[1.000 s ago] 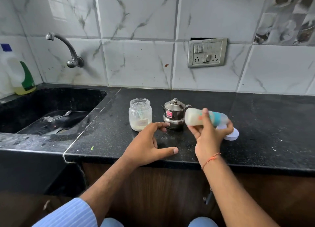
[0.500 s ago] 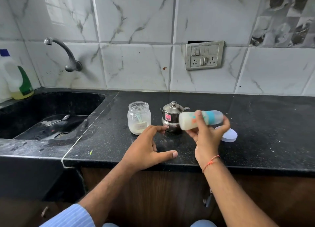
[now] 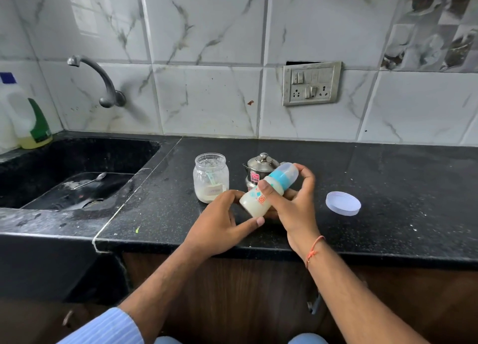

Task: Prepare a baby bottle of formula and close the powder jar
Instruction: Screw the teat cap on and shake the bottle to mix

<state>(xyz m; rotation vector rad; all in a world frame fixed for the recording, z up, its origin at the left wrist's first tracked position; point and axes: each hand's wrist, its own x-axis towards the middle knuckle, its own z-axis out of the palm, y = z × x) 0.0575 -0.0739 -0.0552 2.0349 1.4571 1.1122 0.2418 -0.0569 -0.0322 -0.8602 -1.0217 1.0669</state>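
The baby bottle (image 3: 252, 204), full of milky formula with a blue collar and clear cap, is tilted with its cap up to the right above the black counter (image 3: 388, 188). My right hand (image 3: 294, 209) grips its middle, thumb across the front. My left hand (image 3: 217, 222) cups the base between thumb and fingers. The glass powder jar (image 3: 210, 178) stands lidless just behind my left hand, with white powder and a small scoop inside. Its white lid (image 3: 343, 203) lies flat on the counter to the right of my hands.
A small lidded steel pot (image 3: 261, 167) stands behind the bottle, next to the jar. The black sink (image 3: 64, 167) on the left holds a spoon (image 3: 90, 180) under a wall tap (image 3: 103, 85). A detergent bottle (image 3: 28, 121) stands at the far left.
My right hand swung the bottle from lying level to tilted with its cap up and right. My left hand left the counter and came up to the bottle's base.
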